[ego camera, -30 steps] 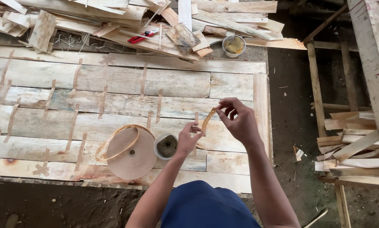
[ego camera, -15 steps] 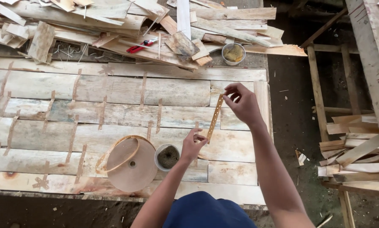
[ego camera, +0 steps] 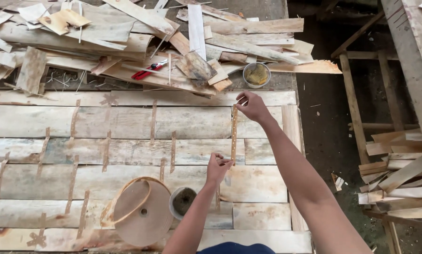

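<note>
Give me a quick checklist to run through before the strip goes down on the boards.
1. Strip held at both ends: ok, right hand pinches the top, left hand the bottom.
2. Strip stretched straight: ok, no sag or twist shows.
3. Strip crosses a seam between boards: ok.
4. Spot beneath free of scraps: ok.
5. Strip wetted or glued: cannot tell.
6. Cup and tape roll within reach: ok, both lie beside the left forearm.

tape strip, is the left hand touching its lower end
Touching. The head view shows the left hand pinching the lower end of the tape strip, while the right hand holds the upper end.
</note>
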